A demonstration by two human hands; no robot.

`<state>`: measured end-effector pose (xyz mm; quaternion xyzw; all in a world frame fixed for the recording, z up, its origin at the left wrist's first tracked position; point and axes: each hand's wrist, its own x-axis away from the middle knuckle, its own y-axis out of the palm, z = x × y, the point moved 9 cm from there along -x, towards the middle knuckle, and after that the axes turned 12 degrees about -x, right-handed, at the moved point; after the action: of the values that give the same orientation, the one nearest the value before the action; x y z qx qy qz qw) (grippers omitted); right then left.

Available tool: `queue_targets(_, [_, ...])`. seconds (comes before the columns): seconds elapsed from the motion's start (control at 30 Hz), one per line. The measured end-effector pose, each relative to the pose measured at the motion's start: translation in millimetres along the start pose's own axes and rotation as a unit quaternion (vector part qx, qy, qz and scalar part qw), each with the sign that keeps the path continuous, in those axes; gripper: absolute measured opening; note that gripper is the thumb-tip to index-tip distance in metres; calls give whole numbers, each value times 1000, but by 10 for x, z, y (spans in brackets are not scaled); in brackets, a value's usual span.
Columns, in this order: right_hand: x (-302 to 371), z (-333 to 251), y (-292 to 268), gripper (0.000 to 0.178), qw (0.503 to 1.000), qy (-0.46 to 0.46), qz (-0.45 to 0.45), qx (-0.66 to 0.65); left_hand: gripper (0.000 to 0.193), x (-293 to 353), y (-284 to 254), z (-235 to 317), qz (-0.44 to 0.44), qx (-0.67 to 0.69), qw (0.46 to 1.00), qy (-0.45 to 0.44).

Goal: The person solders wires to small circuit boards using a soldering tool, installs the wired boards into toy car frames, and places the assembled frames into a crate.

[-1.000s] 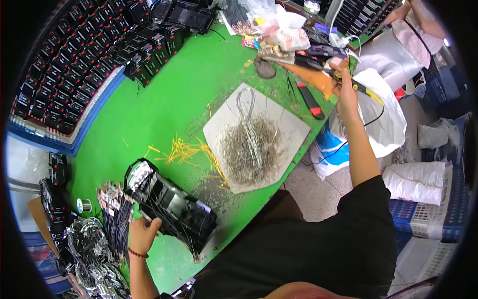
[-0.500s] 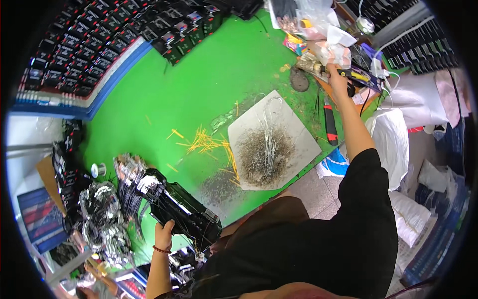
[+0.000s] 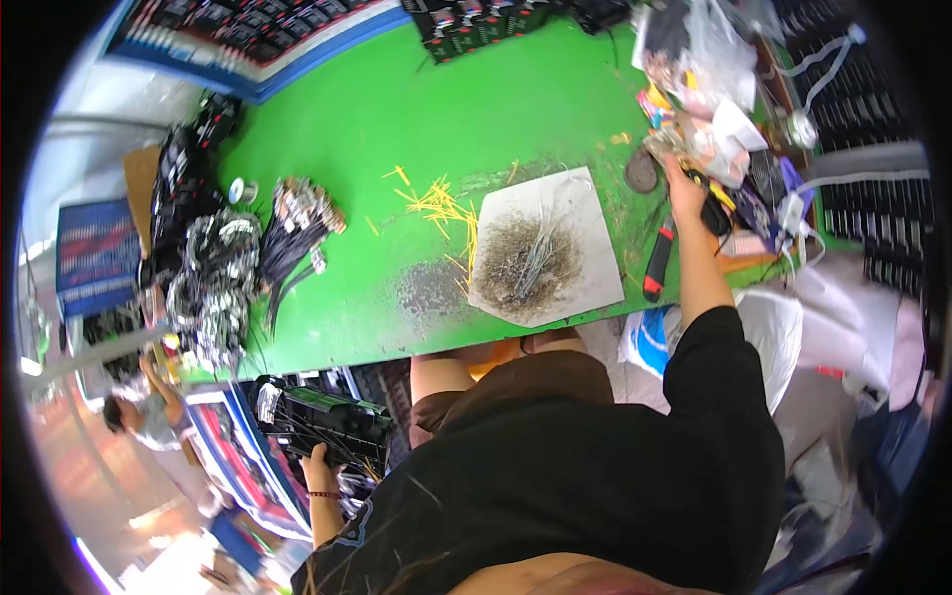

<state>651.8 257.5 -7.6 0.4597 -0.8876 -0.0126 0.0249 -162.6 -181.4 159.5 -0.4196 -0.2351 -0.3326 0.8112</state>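
Note:
My left hand (image 3: 317,470) is closed on the edge of a black plastic housing (image 3: 332,424) with thin wires and a shiny part at one end. It is held low, in front of the table's near edge. At the right side of the table my right hand (image 3: 682,190) is closed at the end of a slim yellow-and-black handle (image 3: 716,190), which looks like a soldering iron. Its tip is hidden, and the fingers are partly blurred. Close by lie a round dark pad (image 3: 642,171) and a red-and-black utility knife (image 3: 658,260).
On the green table (image 3: 337,129) lies a scorched white sheet (image 3: 595,223) with thin wires (image 3: 535,260) on it. Yellow sticks (image 3: 441,205), a wire spool (image 3: 242,190) and bundled dark leads (image 3: 297,223) lie leftward. Plastic bags (image 3: 709,59) fill the back right. Another person (image 3: 149,421) is at far left.
The black housing has moved down with my left hand, away from over the tabletop to below its near edge. My view has turned. My right hand stays by the yellow-and-black handle.

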Motion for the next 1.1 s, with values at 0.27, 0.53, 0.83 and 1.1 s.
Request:
queue_targets(0.27, [80,149,-39,41,992,68,-15,107,40,441,-332,-747,60,-119,991,19])
queue_targets(0.53, [241,186,-226,56,990,106,88,-10,34,-252,-469,-1132,14,-198,973,119])
queue_targets(0.83, [1212,-596,257,55,978,144,-132,67,40,187,-4,-687,-80,53,995,29])
queue_targets(1.1, [4192,82,948,27,783,389,-456,162,26,177,-622,-1688,43,47,992,-107])
